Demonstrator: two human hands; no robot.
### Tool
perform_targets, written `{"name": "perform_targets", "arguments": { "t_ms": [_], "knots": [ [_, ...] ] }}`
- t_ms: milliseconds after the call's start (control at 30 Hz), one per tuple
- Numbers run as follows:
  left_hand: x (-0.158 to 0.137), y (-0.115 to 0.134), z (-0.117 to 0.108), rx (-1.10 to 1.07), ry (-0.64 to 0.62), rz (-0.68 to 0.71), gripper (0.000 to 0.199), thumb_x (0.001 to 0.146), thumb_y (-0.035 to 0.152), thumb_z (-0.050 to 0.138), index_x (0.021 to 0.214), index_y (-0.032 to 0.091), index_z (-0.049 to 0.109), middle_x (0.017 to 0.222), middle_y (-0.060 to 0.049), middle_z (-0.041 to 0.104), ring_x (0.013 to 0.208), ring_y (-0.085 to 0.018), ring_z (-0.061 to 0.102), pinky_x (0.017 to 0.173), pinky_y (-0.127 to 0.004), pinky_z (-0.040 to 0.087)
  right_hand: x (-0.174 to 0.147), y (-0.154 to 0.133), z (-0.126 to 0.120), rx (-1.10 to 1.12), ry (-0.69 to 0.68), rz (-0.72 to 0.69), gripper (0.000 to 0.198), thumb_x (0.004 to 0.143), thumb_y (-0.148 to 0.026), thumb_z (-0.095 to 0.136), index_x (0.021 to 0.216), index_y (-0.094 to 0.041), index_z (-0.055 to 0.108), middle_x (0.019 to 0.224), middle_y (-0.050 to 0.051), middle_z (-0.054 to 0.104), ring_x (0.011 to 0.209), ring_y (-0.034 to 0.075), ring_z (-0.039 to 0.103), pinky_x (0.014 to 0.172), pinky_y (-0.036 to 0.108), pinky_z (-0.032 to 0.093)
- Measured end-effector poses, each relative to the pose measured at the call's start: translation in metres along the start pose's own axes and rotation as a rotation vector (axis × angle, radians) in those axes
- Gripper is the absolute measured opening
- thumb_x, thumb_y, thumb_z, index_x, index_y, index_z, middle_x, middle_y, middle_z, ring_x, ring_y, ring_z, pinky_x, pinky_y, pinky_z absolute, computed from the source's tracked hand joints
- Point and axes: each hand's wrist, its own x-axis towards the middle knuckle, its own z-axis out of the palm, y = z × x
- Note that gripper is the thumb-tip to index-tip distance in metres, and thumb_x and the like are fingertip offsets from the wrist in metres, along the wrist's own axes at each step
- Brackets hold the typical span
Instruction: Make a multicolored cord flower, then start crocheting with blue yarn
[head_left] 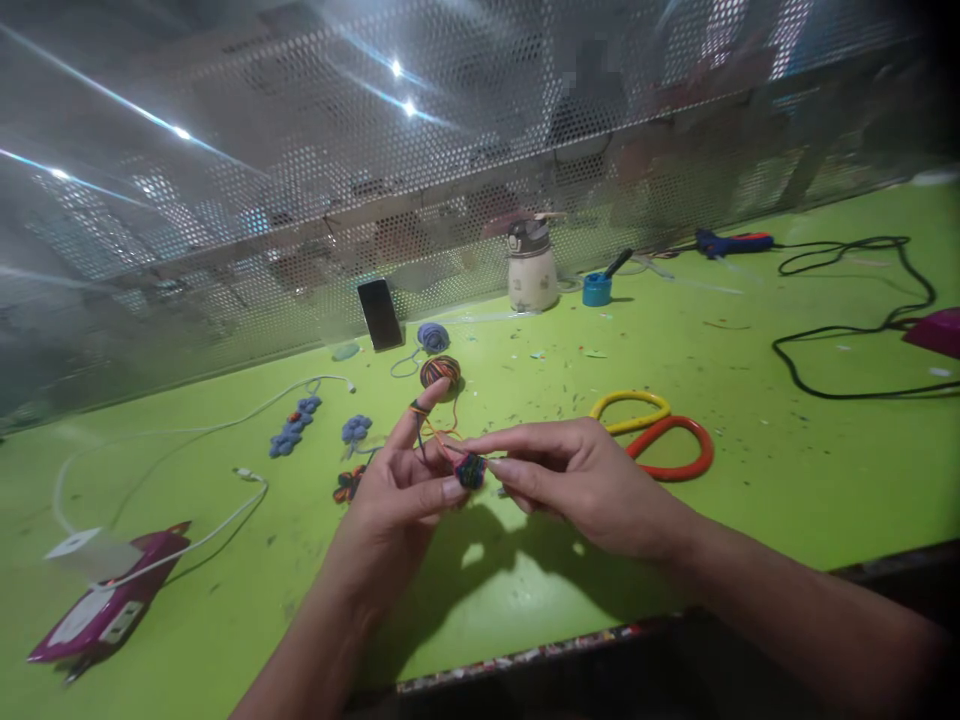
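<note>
So, mid-frame, left fingers (pixel 431 396) pinch a small yarn piece (pixel 471 471), right fingers (pixel 529 438) bunched beside it, can't tell on what.

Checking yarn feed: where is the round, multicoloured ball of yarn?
In the head view, slightly left of centre: the multicoloured yarn ball sits on the green tabletop, between the blue-grey yarn ball and the left hand.

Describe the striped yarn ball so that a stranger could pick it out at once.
On the green table, find the person's left hand, with one finger raised. Just beyond that fingertip sits a small round yarn ball. It is dark with orange-red stripes, while the other ball, right behind it, is plain blue-grey.
</note>
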Motion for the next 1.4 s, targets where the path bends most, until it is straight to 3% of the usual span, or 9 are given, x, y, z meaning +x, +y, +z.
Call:
{"name": "perform_targets", "arguments": {
  "t_ms": [400, 633, 867, 1033, 1400],
  "knots": [
    [0.000, 0.001, 0.002, 0.173, -0.003, 0.064, 0.112, 0.061, -0.001, 0.075, 0.147, 0.030, 0.011, 0.071, 0.001, 0.066, 0.060, -0.011, 0.060, 0.058, -0.019, 0.047, -0.002, -0.007, -0.008, -0.026, -0.074, 0.105, 0.030, 0.086, -0.016, 0.057, 0.112, -0.023, 0.069, 0.054, -0.005, 0.048, 0.048, 0.005, 0.038, 0.044, 0.017, 0.028],
    [0.000, 0.003, 0.002, 0.192, -0.009, 0.066, 0.111, 0.061, 0.001, 0.076, 0.147, 0.031, 0.011, 0.071, 0.001, 0.066, 0.064, -0.011, 0.062, 0.063, -0.020, 0.049, -0.002, -0.006, -0.009, -0.011, -0.092, 0.127, 0.029, 0.085, -0.021, 0.059, 0.113, -0.022, 0.068, 0.054, -0.004, 0.048, 0.047, 0.004, 0.037, 0.043, 0.017, 0.027],
    [-0.002, 0.006, 0.001, 0.194, -0.038, 0.055, 0.109, 0.061, 0.000, 0.075, 0.147, 0.030, 0.013, 0.073, 0.001, 0.067, 0.066, -0.012, 0.063, 0.065, -0.021, 0.050, -0.001, -0.008, -0.018, 0.107, -0.228, 0.238, 0.033, 0.086, -0.027, 0.060, 0.118, -0.018, 0.064, 0.058, -0.003, 0.053, 0.044, 0.003, 0.040, 0.040, 0.015, 0.028],
    [-0.001, 0.006, 0.000, 0.184, -0.051, 0.054, 0.108, 0.060, 0.003, 0.077, 0.146, 0.028, 0.017, 0.073, 0.002, 0.067, 0.064, -0.012, 0.063, 0.065, -0.022, 0.049, 0.000, -0.009, -0.022, 0.155, -0.297, 0.241, 0.036, 0.086, -0.024, 0.059, 0.122, -0.018, 0.060, 0.061, -0.002, 0.057, 0.044, 0.003, 0.043, 0.040, 0.014, 0.031],
    [0.003, 0.002, -0.004, 0.315, -0.086, 0.093, 0.103, 0.064, 0.002, 0.074, 0.146, 0.030, 0.018, 0.073, 0.002, 0.062, 0.064, -0.012, 0.059, 0.062, -0.022, 0.049, 0.003, -0.016, -0.013, -0.011, -0.166, 0.311, 0.038, 0.087, -0.019, 0.056, 0.125, -0.012, 0.055, 0.059, -0.002, 0.057, 0.043, 0.004, 0.044, 0.041, 0.016, 0.032]
  ]
}}
